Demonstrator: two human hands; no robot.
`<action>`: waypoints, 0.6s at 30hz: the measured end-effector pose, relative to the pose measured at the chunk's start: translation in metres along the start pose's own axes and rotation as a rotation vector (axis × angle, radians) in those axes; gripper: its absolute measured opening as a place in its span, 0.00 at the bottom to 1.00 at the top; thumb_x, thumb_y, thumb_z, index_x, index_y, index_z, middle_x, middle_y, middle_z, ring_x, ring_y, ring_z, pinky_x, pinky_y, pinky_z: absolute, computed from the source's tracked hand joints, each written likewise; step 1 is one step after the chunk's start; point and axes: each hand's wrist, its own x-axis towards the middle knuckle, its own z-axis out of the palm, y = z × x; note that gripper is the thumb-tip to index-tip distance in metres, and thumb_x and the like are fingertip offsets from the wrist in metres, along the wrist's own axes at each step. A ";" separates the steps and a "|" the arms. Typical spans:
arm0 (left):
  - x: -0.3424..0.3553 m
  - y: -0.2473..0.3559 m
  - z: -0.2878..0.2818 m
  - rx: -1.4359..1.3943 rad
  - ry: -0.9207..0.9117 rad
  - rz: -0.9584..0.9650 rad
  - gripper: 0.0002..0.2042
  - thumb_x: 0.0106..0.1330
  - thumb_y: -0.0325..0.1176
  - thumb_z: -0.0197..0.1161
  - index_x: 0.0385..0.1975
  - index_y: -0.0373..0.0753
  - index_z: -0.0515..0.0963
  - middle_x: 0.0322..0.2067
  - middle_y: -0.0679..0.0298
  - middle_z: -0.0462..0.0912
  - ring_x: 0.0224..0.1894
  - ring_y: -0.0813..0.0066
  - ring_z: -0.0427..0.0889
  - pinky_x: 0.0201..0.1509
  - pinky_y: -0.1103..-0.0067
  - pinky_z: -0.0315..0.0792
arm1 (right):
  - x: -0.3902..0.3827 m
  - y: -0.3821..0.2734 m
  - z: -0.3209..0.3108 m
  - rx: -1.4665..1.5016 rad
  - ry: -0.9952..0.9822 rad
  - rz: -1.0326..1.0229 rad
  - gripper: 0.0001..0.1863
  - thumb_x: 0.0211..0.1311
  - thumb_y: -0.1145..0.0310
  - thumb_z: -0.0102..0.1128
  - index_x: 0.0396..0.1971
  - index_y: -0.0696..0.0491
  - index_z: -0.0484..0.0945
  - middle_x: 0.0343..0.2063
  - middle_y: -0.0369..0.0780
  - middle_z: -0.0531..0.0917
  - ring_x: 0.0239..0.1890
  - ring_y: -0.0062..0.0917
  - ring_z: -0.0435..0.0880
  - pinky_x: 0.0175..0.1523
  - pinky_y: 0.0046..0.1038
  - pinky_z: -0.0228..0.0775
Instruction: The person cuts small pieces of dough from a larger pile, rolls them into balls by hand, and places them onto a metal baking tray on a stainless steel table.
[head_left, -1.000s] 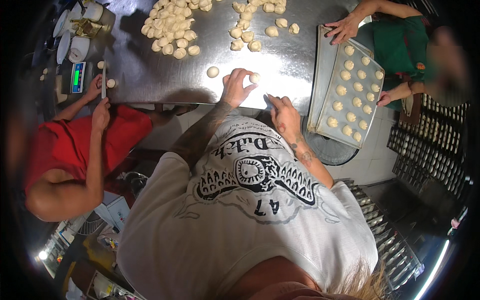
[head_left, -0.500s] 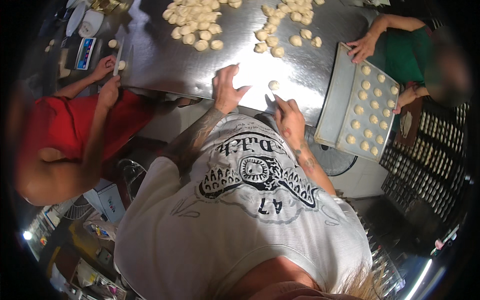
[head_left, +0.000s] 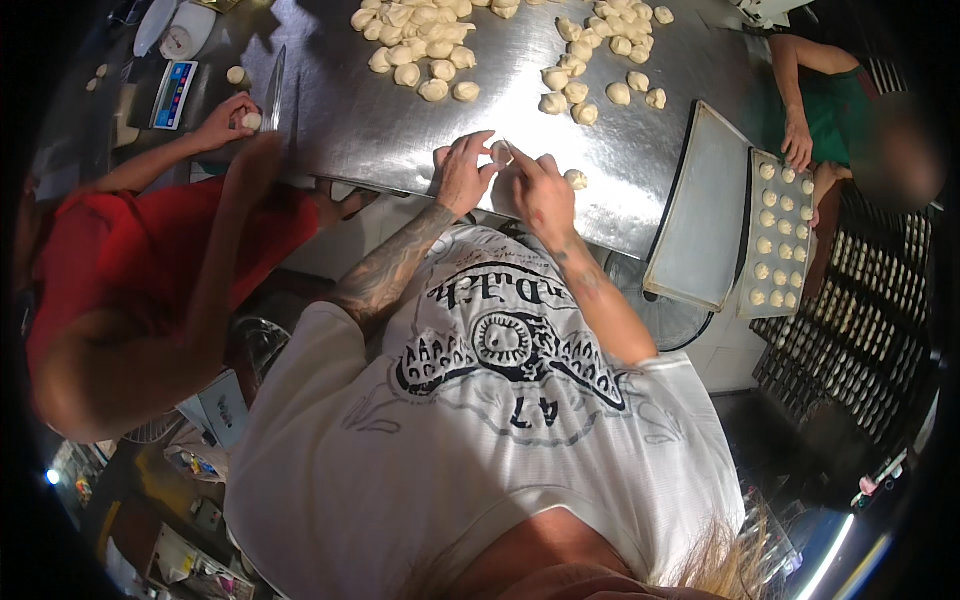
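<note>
My left hand [head_left: 464,174] is over the near edge of the steel table, its fingers curled and thumb closed on a small pale dough piece [head_left: 501,155]. Close beside it, my right hand [head_left: 545,198] points its index finger at that dough. Its other fingers are folded, and whatever thin thing they hold is too small to make out. A finished-looking round dough ball [head_left: 576,180] lies on the table just right of my right hand. Beyond my hands, a heap of dough pieces [head_left: 425,45] is spread out, with a second heap [head_left: 610,40] to its right.
An empty metal tray [head_left: 697,215] overhangs the table's right edge. Past it, a co-worker in green has a hand by a tray of dough balls [head_left: 754,285]. At left, a co-worker in red holds dough near a long knife [head_left: 274,95] and a digital scale [head_left: 174,95].
My hands have come together, the left now holding a dough piece. A dough ball sits right of my right hand. The filled tray has moved right, off the empty one.
</note>
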 end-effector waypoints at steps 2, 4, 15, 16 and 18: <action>0.003 -0.009 0.002 0.046 -0.118 -0.081 0.22 0.62 0.38 0.78 0.56 0.47 0.83 0.42 0.71 0.85 0.48 0.74 0.84 0.57 0.67 0.62 | 0.012 -0.003 0.013 -0.056 -0.052 0.068 0.23 0.68 0.70 0.65 0.63 0.46 0.83 0.39 0.47 0.83 0.36 0.48 0.88 0.43 0.47 0.84; 0.007 -0.022 0.008 0.053 -0.096 -0.105 0.17 0.62 0.41 0.79 0.49 0.48 0.85 0.38 0.72 0.84 0.45 0.74 0.83 0.56 0.67 0.62 | -0.010 0.012 0.016 -0.112 -0.069 0.070 0.24 0.67 0.71 0.66 0.64 0.44 0.83 0.39 0.46 0.82 0.36 0.48 0.88 0.44 0.47 0.84; 0.019 -0.048 0.032 0.067 -0.132 -0.015 0.21 0.61 0.40 0.79 0.52 0.44 0.81 0.36 0.70 0.83 0.41 0.70 0.83 0.58 0.65 0.60 | 0.006 0.036 0.052 -0.076 -0.044 0.094 0.25 0.68 0.70 0.66 0.65 0.40 0.82 0.40 0.45 0.82 0.36 0.45 0.87 0.43 0.45 0.84; 0.018 -0.049 0.029 0.082 -0.140 -0.021 0.20 0.61 0.40 0.80 0.50 0.44 0.81 0.34 0.71 0.82 0.39 0.70 0.82 0.57 0.65 0.60 | -0.014 0.045 0.045 -0.096 -0.077 0.067 0.26 0.69 0.70 0.65 0.66 0.39 0.81 0.41 0.45 0.82 0.35 0.46 0.88 0.43 0.46 0.84; 0.014 -0.051 0.033 0.109 -0.173 -0.056 0.28 0.60 0.44 0.82 0.57 0.43 0.80 0.40 0.67 0.82 0.46 0.68 0.82 0.61 0.64 0.60 | -0.052 0.067 0.011 -0.052 -0.103 0.104 0.26 0.68 0.71 0.64 0.65 0.38 0.83 0.43 0.45 0.83 0.39 0.44 0.89 0.46 0.44 0.85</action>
